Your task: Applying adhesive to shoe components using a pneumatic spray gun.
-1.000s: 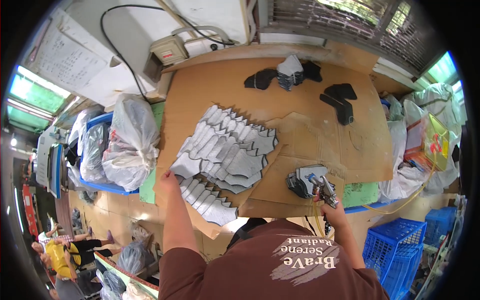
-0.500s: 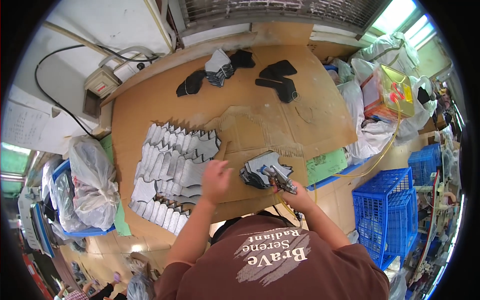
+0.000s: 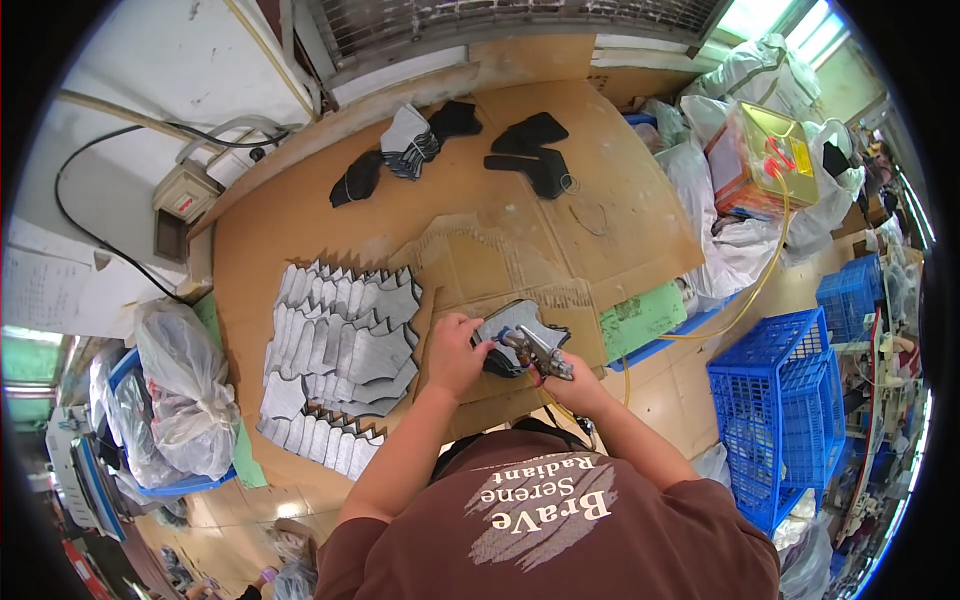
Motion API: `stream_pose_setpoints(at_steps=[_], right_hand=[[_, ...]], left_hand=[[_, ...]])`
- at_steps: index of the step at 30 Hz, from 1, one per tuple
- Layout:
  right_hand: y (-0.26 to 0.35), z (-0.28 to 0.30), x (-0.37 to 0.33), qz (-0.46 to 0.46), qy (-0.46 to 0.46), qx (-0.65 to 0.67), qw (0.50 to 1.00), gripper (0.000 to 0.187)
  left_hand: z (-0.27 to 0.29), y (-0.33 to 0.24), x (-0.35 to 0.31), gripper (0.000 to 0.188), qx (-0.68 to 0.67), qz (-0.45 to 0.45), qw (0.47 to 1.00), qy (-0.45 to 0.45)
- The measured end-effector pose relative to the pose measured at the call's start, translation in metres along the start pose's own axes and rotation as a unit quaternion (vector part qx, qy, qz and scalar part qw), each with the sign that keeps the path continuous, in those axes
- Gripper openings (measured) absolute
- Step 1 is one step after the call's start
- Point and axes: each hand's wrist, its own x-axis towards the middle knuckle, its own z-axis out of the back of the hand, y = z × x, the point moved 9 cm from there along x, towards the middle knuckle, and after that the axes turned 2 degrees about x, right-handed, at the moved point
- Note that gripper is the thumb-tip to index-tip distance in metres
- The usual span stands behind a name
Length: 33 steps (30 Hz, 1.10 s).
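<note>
In my right hand [image 3: 578, 388] is a metal spray gun [image 3: 540, 352], its fingers wrapped round the handle. The gun's nozzle points left, over a small stack of grey cut pieces with dark edges [image 3: 522, 318]. My left hand [image 3: 457, 352] is at that stack's left edge, its fingers apart and reaching toward the pieces; whether the fingertips touch a piece is hard to see. Left of it, overlapping rows of similar grey pieces [image 3: 340, 335] lie fanned out on the cardboard. Part of the small stack is hidden behind the gun.
Brown cardboard [image 3: 450, 210] covers the table. Black pieces [image 3: 540, 165] and a tied grey bundle [image 3: 408, 140] lie at the far side. A yellow hose [image 3: 745, 318] runs near a metal can [image 3: 775, 150] at right. Blue crates [image 3: 765, 410] stand right; bagged goods [image 3: 185, 370] left.
My left hand has moved right, from above the gap beside the rows to the small stack's edge. The spray gun stays over the stack in my right hand. The whole view has shifted slightly.
</note>
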Motion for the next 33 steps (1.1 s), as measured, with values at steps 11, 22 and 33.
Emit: stream_pose_setpoints(at_steps=[11,22,33], right_hand=[[0.016,0.030,-0.017,-0.020,-0.069,0.024,0.997,0.019],[0.021,0.029,-0.022,-0.031,-0.054,-0.015,0.998,0.027],[0.032,-0.006,-0.015,-0.034,0.039,-0.041,0.998,0.029]], left_hand=[[0.002,-0.004,0.002,0.034,-0.001,-0.016,1.000,-0.011],[0.004,0.038,-0.013,0.013,-0.193,0.161,0.968,-0.025],[0.229,0.246,-0.218,0.013,-0.240,0.387,0.820,-0.348]])
